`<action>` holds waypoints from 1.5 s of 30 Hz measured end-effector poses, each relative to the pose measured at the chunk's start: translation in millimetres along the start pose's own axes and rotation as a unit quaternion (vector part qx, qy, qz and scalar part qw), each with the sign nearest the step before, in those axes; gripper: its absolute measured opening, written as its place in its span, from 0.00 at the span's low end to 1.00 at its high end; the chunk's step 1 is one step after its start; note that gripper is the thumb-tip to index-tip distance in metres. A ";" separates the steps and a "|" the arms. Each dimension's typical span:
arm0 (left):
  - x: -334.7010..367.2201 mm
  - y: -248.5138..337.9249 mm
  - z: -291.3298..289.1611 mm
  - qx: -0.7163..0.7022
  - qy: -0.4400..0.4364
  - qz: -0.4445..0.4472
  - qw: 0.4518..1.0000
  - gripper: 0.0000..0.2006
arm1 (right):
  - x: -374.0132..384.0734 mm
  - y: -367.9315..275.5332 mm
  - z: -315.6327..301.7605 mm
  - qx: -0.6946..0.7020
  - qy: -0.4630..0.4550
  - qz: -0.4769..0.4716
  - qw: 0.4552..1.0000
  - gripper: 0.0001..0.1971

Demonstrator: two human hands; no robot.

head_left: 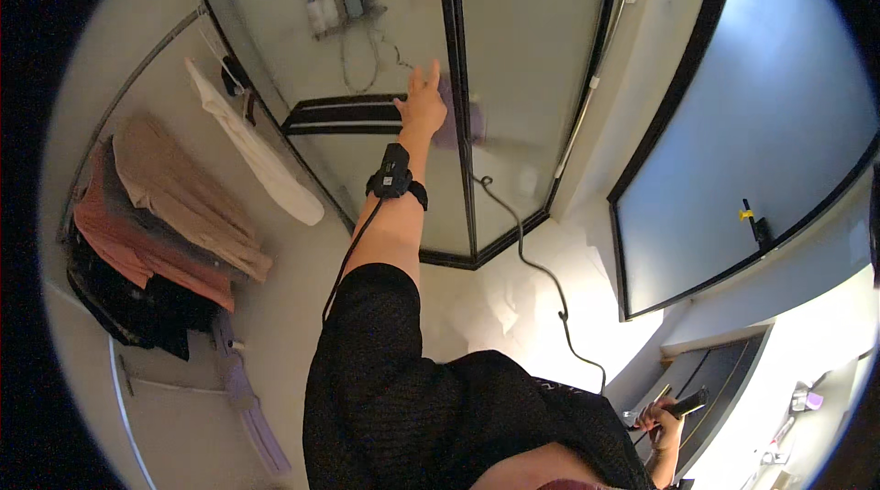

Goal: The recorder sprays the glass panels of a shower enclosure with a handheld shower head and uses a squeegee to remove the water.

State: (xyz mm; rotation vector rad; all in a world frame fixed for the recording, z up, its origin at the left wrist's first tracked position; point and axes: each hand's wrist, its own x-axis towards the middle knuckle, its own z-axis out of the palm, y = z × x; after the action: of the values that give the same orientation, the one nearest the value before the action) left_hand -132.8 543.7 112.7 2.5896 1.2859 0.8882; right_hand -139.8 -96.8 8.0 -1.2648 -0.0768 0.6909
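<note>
Holding the left hand (423,112) up before the shower glass (541,50), well spread and apparently gripping nothing; cannot tell whether touching the pane. Gripping a dark tool (691,402) in the right hand (656,418), curled round it, well to the lower right of the glass. Probably light, stiff and smooth enough to slip; best held round the middle.

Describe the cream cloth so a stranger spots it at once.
Start at the black-framed glass shower, then look left to the grey rail. Between the shower and a brown garment hangs the long cream cloth, paler than the other hanging clothes.
</note>
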 end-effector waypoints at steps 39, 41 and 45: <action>-190.1 -48.8 -96.2 -0.725 -0.183 0.227 0.624 0.14 | 114.6 -178.6 605.3 -0.168 -0.318 -0.363 0.860 0.15; -188.5 -60.7 -92.5 -0.709 -0.184 0.231 0.640 0.14 | 115.0 -183.0 601.7 -0.136 -0.230 -0.382 0.884 0.15; -182.0 -68.2 -85.1 -0.662 -0.195 0.260 0.675 0.15 | 128.8 -188.6 585.9 -0.074 -0.201 -0.399 0.891 0.14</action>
State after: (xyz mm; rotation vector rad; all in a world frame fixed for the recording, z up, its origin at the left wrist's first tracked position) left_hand -311.9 435.9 76.6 1.6279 -0.3255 0.7563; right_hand -200.6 441.5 327.5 -1.0809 -0.9561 0.2101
